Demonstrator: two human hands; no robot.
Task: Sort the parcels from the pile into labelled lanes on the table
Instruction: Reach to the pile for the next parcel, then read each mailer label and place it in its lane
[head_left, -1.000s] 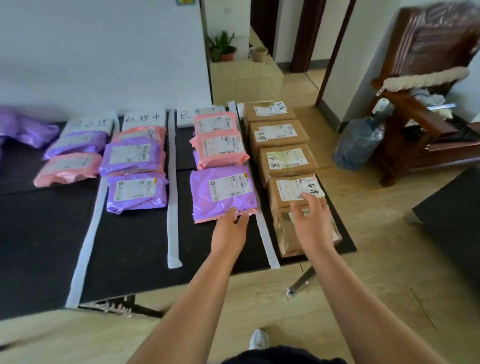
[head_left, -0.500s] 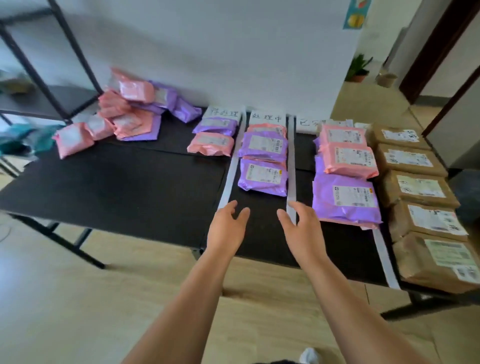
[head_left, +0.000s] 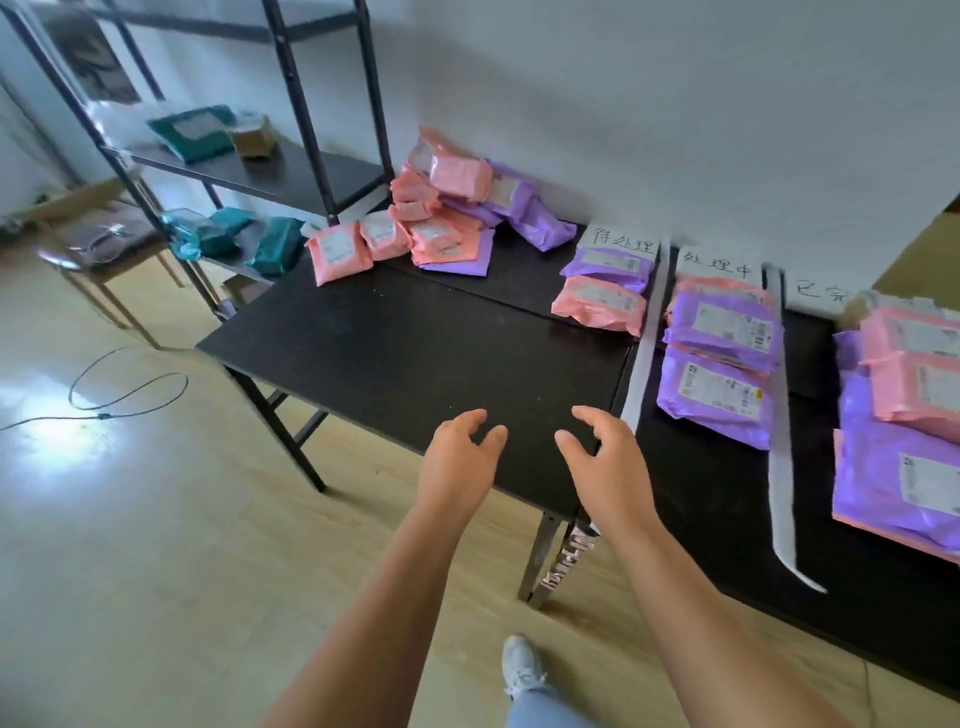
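Observation:
A pile of pink and purple parcels (head_left: 441, 213) lies at the back left of the black table (head_left: 415, 338), against the wall. White paper strips (head_left: 644, 343) split the right part into lanes headed by handwritten labels (head_left: 621, 240). The first lane holds a purple and a pink parcel (head_left: 597, 304); the second lane holds purple parcels (head_left: 717, 387); a third holds pink and purple parcels (head_left: 904, 467). My left hand (head_left: 457, 462) and my right hand (head_left: 602, 462) hover empty over the table's near edge, fingers loosely curled, well short of the pile.
A black metal shelf rack (head_left: 291, 171) with teal parcels (head_left: 192, 135) stands left of the table. A cable (head_left: 124, 395) lies on the wooden floor. My shoe (head_left: 522, 667) shows below the table edge.
The view has swung left from the brown-box lane to the pile end of the table. Both hands moved left with it and stay empty.

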